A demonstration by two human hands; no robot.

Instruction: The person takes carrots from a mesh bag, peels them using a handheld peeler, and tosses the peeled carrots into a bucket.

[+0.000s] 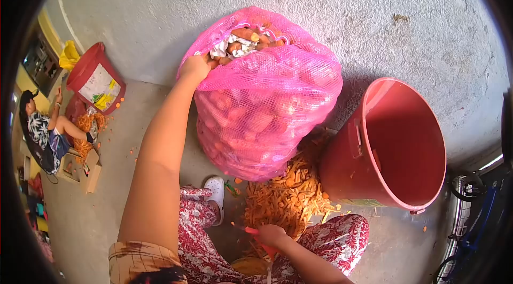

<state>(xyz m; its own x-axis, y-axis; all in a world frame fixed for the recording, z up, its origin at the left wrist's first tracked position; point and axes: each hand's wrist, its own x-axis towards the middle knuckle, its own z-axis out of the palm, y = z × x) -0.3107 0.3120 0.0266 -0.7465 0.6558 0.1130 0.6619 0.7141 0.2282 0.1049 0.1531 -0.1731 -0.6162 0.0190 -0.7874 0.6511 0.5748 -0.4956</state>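
A pink mesh sack (262, 118) full of carrots leans against the wall, its mouth gaping at the top. My left hand (196, 68) reaches to the left side of that mouth. Its fingertips are hidden among the carrots (246, 34) and crumpled white paper (240, 45). Low over my lap, my right hand (271, 235) is closed around a red-handled tool (251, 230); its working end is too small to make out. Beneath and beyond this hand lies a heap of orange peelings (288, 196) on the floor, against the sack's base.
A large red bucket (344, 169) tilts at the right, with something orange inside. Bicycle parts (467, 225) stand at the far right. On the left, another person (45, 129) sits by a red bucket (88, 73), peelings (85, 134) and a cardboard box (90, 173).
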